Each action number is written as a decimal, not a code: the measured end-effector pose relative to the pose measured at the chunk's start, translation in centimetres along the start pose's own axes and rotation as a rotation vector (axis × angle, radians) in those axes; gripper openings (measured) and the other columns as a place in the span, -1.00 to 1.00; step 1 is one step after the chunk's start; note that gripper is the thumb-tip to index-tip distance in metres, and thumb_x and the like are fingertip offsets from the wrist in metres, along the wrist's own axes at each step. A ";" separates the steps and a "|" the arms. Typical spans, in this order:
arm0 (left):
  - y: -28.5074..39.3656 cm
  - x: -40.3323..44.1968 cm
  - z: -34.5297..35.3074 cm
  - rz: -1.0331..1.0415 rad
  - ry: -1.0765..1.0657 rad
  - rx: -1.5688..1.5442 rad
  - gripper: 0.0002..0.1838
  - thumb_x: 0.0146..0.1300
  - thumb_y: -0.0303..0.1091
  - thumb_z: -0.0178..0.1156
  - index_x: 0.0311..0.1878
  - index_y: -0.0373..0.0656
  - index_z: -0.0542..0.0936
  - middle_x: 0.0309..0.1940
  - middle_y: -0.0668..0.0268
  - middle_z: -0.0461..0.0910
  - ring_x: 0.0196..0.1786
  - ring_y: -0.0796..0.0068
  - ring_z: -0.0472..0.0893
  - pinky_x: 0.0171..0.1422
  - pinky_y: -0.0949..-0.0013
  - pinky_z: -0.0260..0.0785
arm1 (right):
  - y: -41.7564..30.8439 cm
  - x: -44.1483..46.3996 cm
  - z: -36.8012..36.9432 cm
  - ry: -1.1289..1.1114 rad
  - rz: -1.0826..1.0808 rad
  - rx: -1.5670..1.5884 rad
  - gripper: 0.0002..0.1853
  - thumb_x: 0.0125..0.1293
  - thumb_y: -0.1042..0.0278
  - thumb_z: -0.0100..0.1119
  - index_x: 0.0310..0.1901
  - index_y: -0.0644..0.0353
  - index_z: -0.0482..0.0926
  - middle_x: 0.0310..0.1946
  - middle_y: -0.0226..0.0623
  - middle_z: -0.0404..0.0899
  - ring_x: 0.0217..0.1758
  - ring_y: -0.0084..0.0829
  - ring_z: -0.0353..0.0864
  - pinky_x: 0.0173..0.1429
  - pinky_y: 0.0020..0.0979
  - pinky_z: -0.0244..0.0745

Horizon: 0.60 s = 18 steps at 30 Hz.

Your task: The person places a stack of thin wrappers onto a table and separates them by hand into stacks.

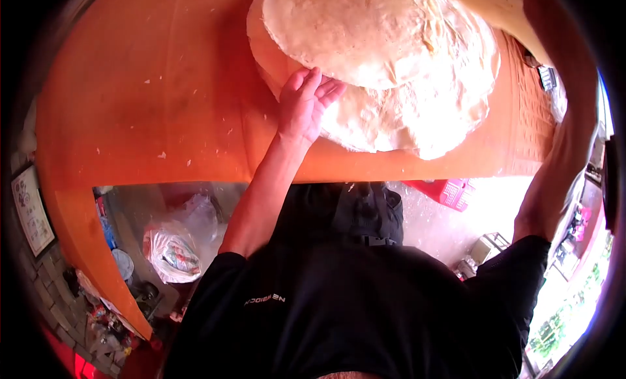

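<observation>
Cream-coloured thin, rounded sheets (398, 115) stacked on orange worktop (143, 112) | left hand (305, 108) at top sheet (345, 33) edge (grip pinching or merely touching, cannot tell) | right hand unseen

A stack of sheets (404, 118) lies on the worktop (150, 105), right of its middle and close to the near edge. The top sheet (345, 33) covers the stack's far-left part, with the left hand (308, 108) at its near rim. The right arm (554, 157) extends beside the worktop's right edge. Below the near edge, a plastic bag (173, 252) lies left, a crate (453, 193) right.
</observation>
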State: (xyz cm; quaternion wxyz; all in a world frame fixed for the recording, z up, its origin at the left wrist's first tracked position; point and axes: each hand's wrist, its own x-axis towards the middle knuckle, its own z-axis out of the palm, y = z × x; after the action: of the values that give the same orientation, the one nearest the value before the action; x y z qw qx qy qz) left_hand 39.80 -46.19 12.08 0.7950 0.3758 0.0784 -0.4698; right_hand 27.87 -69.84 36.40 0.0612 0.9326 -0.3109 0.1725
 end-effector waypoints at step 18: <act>1.3 2.6 0.6 0.211 -0.290 -0.031 -0.61 0.40 -0.37 0.04 0.25 -0.22 0.38 0.12 0.19 0.51 0.14 0.27 0.54 0.20 0.17 0.49 | -7.2 -4.1 15.7 -0.454 -0.186 0.304 -0.84 0.09 0.50 0.00 -0.40 0.18 0.62 -0.58 -0.08 0.56 -0.47 -0.06 0.59 -0.35 -0.13 0.46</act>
State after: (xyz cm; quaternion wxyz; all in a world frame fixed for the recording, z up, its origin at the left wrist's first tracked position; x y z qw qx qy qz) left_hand 42.13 -48.01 12.00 0.8484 0.2981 -0.0697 -0.4317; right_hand 33.61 -65.31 20.23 -0.1349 0.9704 -0.2005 -0.0022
